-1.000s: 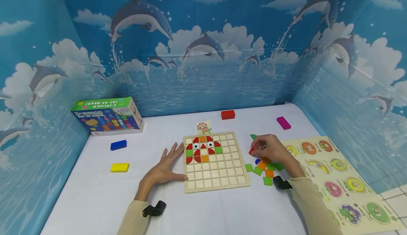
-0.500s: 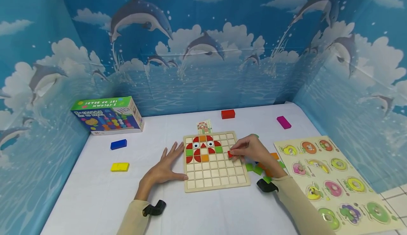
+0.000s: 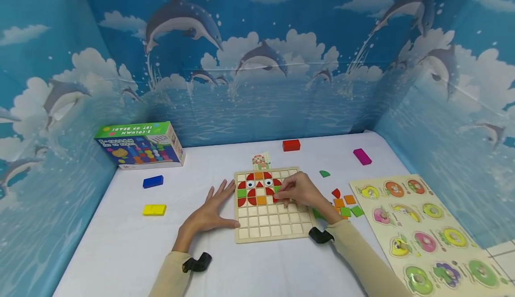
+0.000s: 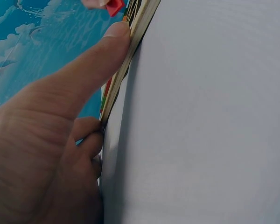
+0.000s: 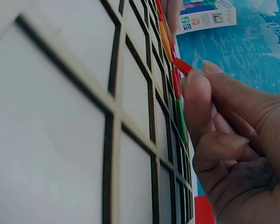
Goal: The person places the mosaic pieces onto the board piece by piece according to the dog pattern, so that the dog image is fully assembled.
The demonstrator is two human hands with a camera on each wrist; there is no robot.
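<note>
The right hand (image 5: 233,140) pinches a red piece (image 5: 182,66) just over the wooden grid board (image 5: 84,116).

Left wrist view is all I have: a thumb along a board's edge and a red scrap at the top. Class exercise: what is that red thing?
Observer: A red piece, pinched by the right hand over the grid board.
Operator: Is the board partly filled?
Observer: Yes, coloured pieces with two eyes fill its upper left.
Operator: Any spare pieces?
Observer: Loose pieces lie right of the board.
</note>
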